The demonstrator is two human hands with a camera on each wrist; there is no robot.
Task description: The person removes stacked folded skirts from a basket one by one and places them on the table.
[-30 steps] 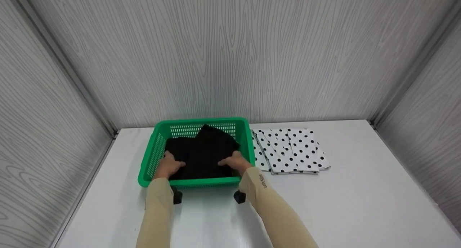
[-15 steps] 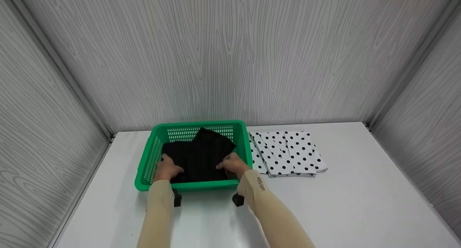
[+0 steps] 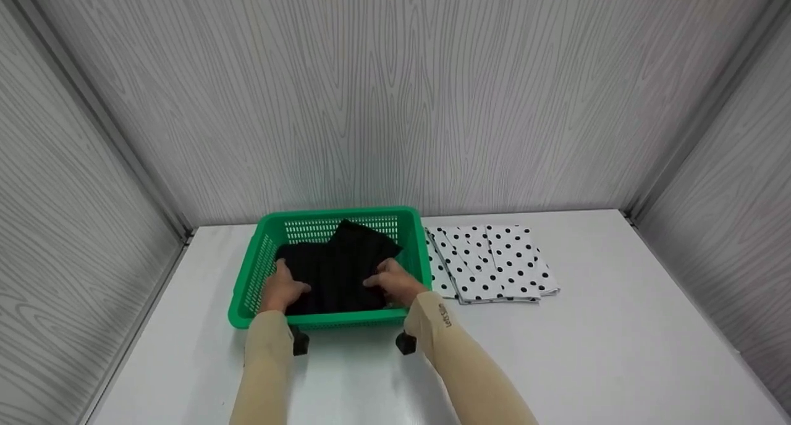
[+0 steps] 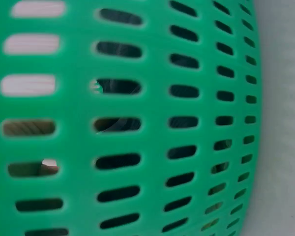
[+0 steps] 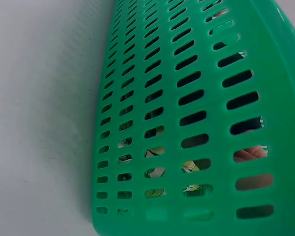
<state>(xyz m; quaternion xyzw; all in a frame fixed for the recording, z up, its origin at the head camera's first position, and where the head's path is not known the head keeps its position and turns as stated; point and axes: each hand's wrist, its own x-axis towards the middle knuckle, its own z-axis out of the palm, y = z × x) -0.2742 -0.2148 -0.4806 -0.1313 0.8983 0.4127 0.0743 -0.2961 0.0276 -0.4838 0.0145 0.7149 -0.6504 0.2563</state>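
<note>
Both hands reach into a green perforated basket (image 3: 346,318) and hold a black folded cloth (image 3: 343,277) by its two sides. My left hand (image 3: 281,289) has its thumb on top of the cloth at the left, with the fingers along the edge. At the right side my right hand (image 3: 398,283) grips it the same way. In the left wrist view the basket wall (image 4: 155,105) hides that hand almost wholly. Through the slots in the right wrist view, a bit of the right hand (image 5: 250,153) and a yellow-and-white patterned thing (image 5: 191,167) show.
Folded white cloth with black dots (image 3: 494,264) lies directly right of the basket on the white table (image 3: 605,326). Grey wood-grain panels (image 3: 395,104) enclose the table at the back and both sides. A dark device sits under each wrist, in front of the basket.
The right hand has moved slightly inward, and the black cloth has bunched up a little between the hands. The whole head view has shifted slightly.
</note>
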